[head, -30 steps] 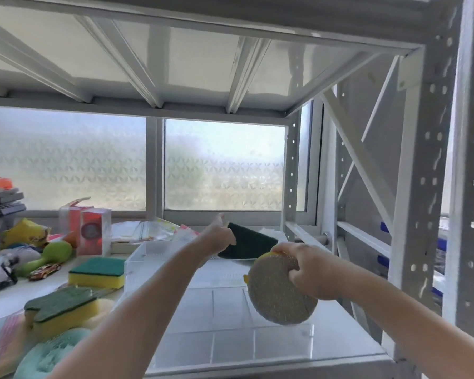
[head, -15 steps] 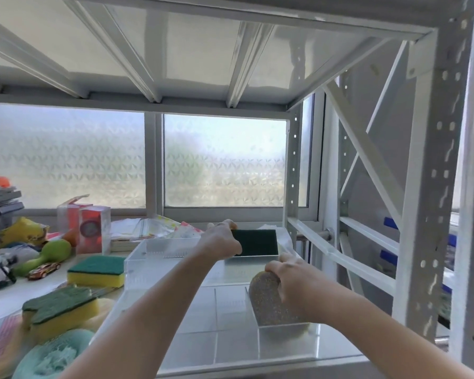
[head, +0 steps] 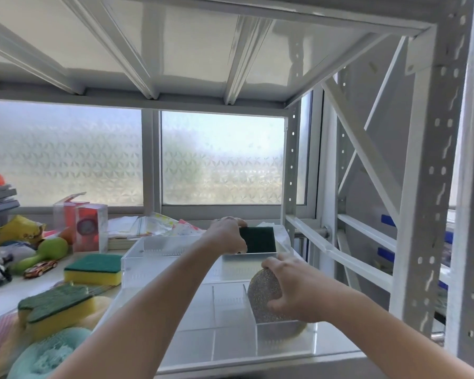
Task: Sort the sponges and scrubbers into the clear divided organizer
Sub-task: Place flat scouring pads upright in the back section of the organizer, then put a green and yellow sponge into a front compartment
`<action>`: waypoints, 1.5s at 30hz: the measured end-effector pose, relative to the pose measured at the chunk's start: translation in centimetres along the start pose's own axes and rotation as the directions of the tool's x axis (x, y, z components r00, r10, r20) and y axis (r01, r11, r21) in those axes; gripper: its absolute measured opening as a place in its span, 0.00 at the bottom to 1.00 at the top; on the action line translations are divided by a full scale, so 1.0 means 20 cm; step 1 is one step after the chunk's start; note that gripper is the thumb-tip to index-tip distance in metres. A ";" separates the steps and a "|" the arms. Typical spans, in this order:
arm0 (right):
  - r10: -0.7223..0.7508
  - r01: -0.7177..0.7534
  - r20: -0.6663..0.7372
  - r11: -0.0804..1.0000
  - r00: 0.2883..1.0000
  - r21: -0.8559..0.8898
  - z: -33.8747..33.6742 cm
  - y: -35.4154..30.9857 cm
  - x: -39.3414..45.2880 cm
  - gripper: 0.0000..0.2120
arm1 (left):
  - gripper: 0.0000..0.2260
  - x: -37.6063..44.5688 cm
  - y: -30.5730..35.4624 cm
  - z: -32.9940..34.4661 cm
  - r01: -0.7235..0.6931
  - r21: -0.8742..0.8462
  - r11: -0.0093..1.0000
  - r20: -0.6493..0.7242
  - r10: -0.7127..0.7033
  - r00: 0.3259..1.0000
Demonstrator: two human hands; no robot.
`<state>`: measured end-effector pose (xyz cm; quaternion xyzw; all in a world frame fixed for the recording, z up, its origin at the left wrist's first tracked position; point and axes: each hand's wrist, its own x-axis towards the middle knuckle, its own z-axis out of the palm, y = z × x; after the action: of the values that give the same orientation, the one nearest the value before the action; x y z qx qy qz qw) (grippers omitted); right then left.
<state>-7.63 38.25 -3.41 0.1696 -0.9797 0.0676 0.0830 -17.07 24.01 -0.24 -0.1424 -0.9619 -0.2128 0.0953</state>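
near: one teal scrubber (head: 43, 355); two yellow-green sponges (head: 56, 306) (head: 93, 268) on the shelf. middle: right hand (head: 293, 289), fingers clamped on one glittery round scrubber (head: 263, 292) in the clear organizer's (head: 175, 246) near-right compartment. far: left hand (head: 226, 237), fingers gripping one dark green pad (head: 259, 239) at the far-right compartment.

organizer (head: 175, 243): clear glossy plastic | round scrubber (head: 263, 292): rough glittery | rack (head: 427, 187): matt painted metal

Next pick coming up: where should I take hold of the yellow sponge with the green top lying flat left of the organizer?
Grip the yellow sponge across its long yellow sides, coming from above. It lies flat, green scrub face up, sides exposed, apart from the organizer.
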 end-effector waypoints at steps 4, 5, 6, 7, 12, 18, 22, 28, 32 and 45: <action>-0.026 0.028 -0.030 0.997 0.999 0.074 -0.01 0.03 0.01 0.30 | 0.26 0.00 -0.01 0.00 -0.029 -0.028 0.999 -0.021 0.028 0.999; -0.032 0.034 -0.028 0.996 0.999 0.077 -0.01 0.03 0.02 0.30 | 0.27 0.00 -0.02 0.01 -0.029 -0.033 0.999 -0.024 0.029 0.999; -0.034 0.036 -0.021 0.997 0.999 0.075 -0.01 0.04 0.02 0.31 | 0.27 0.01 -0.03 0.02 -0.030 -0.038 0.999 -0.027 0.029 0.999; -0.034 0.035 -0.016 0.997 0.999 0.070 0.00 0.04 0.01 0.30 | 0.27 0.01 -0.03 0.02 -0.029 -0.044 0.999 -0.029 0.028 0.999; -0.032 0.033 -0.064 0.999 0.997 0.012 -0.03 0.00 0.00 0.30 | 0.31 0.00 -0.06 -0.01 -0.030 -0.115 0.993 -0.051 0.025 0.998; -0.118 0.117 -0.193 0.993 0.974 -0.017 -0.16 -0.20 0.03 0.32 | 0.27 -0.13 -0.18 -0.23 -0.038 -0.149 0.988 -0.170 0.013 0.985; -0.188 0.185 -0.180 0.982 0.966 -0.038 -0.19 -0.40 0.13 0.31 | 0.24 -0.32 -0.40 -0.42 0.022 -0.120 0.993 -0.215 -0.048 0.975; -0.266 0.267 -0.109 0.964 0.958 -0.010 -0.13 -0.75 0.29 0.30 | 0.14 -0.68 -0.83 -0.64 0.186 -0.083 0.979 -0.171 -0.198 0.965; -0.321 0.321 -0.066 0.947 0.945 -0.007 -0.05 -0.99 0.37 0.30 | 0.13 -0.88 -1.07 -0.69 0.279 -0.065 0.958 -0.112 -0.285 0.952; -0.200 0.206 0.196 0.979 0.960 -0.006 0.24 -1.33 0.52 0.41 | 0.48 -1.03 -1.29 -0.49 0.402 -0.001 0.915 0.197 -0.394 0.898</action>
<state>-8.76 9.26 -3.43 0.2738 -0.9613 0.0288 -0.0043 -4.66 -7.41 -6.41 0.0356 -0.9707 -0.2331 -0.0466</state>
